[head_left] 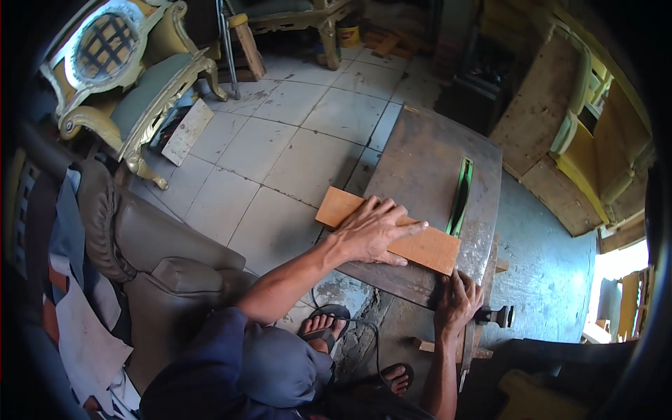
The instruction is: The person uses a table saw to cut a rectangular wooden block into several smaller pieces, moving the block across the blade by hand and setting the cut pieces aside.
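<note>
A flat orange-brown wooden board (427, 246) lies at a slant across the near part of a dark, worn work top (427, 147), its left end sticking out past the top's edge. My left hand (374, 231) grips the board from above, fingers spread over it and thumb towards its near edge. Just beyond the board's right part is a long green-rimmed slot (462, 196) with a dark strip inside, like a table saw's opening. My right hand (458, 301) is closed at the top's near right edge, fingertips by the board's corner; what it grips is hidden.
A black clamp-like part (494, 316) juts out beside my right hand. A dark cord (378, 343) hangs near my sandalled feet. At left stand a brown padded seat (168, 231) and a carved gold chair (154, 98). Wooden furniture frames (546, 112) stand at right.
</note>
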### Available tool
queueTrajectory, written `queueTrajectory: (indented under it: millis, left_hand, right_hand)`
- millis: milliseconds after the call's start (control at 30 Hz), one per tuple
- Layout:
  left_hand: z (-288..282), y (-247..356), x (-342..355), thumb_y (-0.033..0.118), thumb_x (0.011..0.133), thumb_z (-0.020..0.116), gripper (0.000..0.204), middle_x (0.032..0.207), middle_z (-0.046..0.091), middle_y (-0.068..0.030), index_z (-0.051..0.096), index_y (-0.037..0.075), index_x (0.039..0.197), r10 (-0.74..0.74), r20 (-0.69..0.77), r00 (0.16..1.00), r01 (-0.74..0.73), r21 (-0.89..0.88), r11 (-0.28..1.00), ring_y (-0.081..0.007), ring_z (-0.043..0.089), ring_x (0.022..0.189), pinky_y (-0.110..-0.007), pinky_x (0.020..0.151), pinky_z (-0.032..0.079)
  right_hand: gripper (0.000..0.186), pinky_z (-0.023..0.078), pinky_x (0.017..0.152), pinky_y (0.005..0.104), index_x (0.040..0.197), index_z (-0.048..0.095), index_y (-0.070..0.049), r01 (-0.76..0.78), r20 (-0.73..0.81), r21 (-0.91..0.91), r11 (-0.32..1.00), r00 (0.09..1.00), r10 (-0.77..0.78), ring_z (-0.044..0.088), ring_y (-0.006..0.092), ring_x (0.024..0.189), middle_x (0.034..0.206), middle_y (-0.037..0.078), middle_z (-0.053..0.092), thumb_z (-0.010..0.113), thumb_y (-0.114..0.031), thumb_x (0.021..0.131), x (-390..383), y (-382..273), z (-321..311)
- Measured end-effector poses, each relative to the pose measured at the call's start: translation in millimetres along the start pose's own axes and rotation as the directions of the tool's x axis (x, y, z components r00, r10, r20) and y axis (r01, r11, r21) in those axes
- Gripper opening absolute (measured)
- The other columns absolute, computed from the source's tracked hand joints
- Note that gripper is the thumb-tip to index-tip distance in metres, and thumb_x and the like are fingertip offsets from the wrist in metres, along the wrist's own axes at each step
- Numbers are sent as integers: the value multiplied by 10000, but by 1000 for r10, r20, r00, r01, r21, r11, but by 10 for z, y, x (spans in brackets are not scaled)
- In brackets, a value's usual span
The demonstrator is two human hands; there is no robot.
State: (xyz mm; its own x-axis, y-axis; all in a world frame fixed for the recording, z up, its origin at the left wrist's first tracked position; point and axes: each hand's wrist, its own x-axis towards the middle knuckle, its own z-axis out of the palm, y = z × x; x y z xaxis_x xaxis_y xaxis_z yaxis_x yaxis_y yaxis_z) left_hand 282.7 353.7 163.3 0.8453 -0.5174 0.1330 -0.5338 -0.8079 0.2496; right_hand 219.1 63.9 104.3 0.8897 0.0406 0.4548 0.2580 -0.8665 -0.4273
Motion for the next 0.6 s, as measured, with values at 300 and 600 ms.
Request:
queueTrajectory:
  millis: [300,600]
  left_hand:
    - [-21,265,81,575,733,931,946,1272,629,-105,604,283,1570,-73,16,997,73,14,997,-295,550,1257,-558,1083,449]
    - [-333,445,85,431,715,965,808,1293,691,-87,698,209,1444,-76,15,997,73,140,988,-297,570,1287,-544,1076,414]
  right_hand:
    - [235,493,977,468,1203,805,-61,29,26,48,998,999,-30,676,343,1050,1141,126,766,743,-167,1003,13,132,-72]
    - [251,502,1057,439,1237,791,-26,-78,187,73,994,980,63,665,320,1211,1283,144,749,735,-165,1036,-9,35,-179]
